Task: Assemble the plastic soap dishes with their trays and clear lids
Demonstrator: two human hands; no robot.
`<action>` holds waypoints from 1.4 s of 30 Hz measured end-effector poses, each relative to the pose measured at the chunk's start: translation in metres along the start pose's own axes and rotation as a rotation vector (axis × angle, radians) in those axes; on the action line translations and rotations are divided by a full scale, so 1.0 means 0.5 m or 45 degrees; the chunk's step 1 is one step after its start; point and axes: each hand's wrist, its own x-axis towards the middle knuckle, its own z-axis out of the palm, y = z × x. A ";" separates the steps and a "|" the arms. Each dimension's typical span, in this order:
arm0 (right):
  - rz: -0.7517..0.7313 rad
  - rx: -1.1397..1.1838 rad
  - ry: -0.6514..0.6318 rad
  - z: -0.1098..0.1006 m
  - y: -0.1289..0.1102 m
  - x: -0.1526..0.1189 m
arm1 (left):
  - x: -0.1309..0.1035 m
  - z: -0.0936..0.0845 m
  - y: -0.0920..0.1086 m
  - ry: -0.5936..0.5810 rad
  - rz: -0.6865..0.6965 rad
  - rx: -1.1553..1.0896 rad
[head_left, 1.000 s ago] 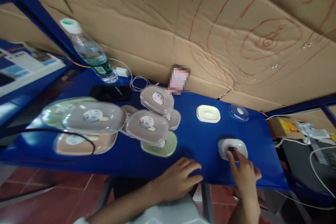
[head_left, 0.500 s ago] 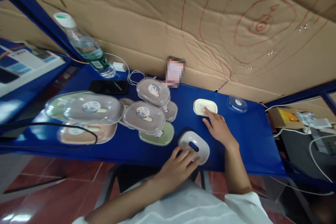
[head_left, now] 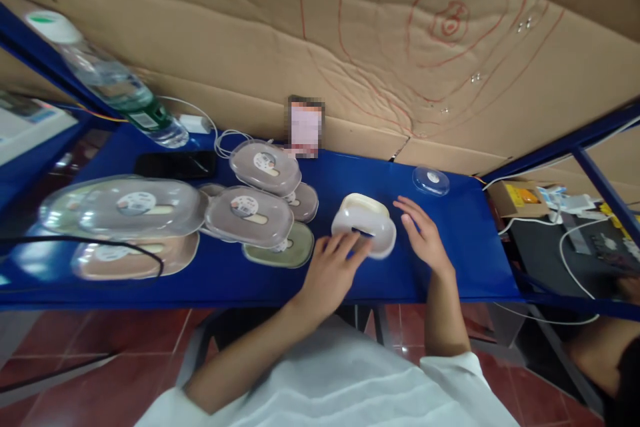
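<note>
A pale grey oval cover (head_left: 383, 230) with a slot in its middle is held by my left hand (head_left: 333, 267) at its near left edge. It overlaps the front of a cream tray (head_left: 365, 201) on the blue table. My right hand (head_left: 423, 233) is just right of the cover, fingers apart, holding nothing. To the left are stacked lidded boxes, including a grey one (head_left: 270, 167), another grey one (head_left: 235, 217) and a green one (head_left: 295, 248).
A clear lid (head_left: 431, 181) lies at the back right of the blue table (head_left: 465, 247). Farther left are a water bottle (head_left: 130, 97), a black phone (head_left: 175, 165), and a pink box (head_left: 135, 257) below a long grey one. A cardboard wall (head_left: 225, 33) stands behind.
My left hand has brought the grey cover forward, from near the table edge to the cream tray. My right hand has come off the tray. The camera view has turned right.
</note>
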 end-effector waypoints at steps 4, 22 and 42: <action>0.046 -0.004 0.053 0.038 -0.008 -0.030 | 0.106 0.009 -0.022 -0.103 -0.050 0.087; -0.012 0.047 -0.183 0.057 -0.005 -0.072 | 0.061 0.068 -0.060 -0.137 -0.126 -0.301; 0.062 -0.124 -0.122 0.083 -0.002 -0.080 | 0.040 0.101 -0.060 0.006 -0.136 -0.381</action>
